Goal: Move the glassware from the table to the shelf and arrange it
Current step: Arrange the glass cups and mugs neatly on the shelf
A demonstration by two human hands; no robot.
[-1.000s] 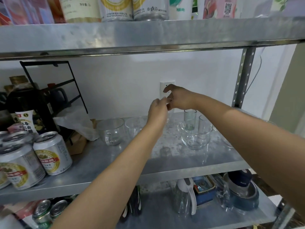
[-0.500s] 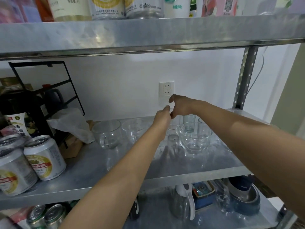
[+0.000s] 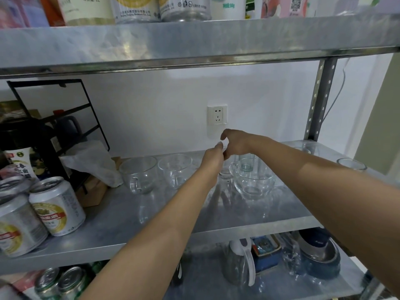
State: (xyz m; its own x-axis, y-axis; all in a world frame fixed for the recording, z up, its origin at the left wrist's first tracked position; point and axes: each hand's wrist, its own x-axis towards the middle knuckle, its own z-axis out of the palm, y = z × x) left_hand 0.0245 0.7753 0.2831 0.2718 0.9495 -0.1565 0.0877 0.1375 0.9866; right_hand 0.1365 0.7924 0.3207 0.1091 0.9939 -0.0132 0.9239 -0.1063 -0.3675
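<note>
On the middle metal shelf (image 3: 238, 215) stand two clear glass mugs (image 3: 138, 176) (image 3: 175, 169) side by side. To their right is a glass bowl (image 3: 252, 180) with a tumbler (image 3: 246, 163) behind it. My left hand (image 3: 212, 158) and my right hand (image 3: 237, 144) meet near the back wall, fingertips together over a small clear glass (image 3: 225, 173) between the mugs and the bowl. Both seem to pinch its rim, which is mostly hidden. Its base is low, at the shelf surface. Another glass (image 3: 351, 164) stands far right.
Beer cans (image 3: 57, 206) crowd the shelf's left front, with a black wire rack (image 3: 65, 118), a dark bottle and a crumpled plastic bag (image 3: 91, 163) behind. A wall socket (image 3: 217, 115) is just above my hands. A steel post (image 3: 320, 98) stands at right. The lower shelf holds a pitcher (image 3: 240, 263) and bowls.
Both hands have dropped together from socket height to just above the shelf, carrying the small glass down between the mugs and the bowl.
</note>
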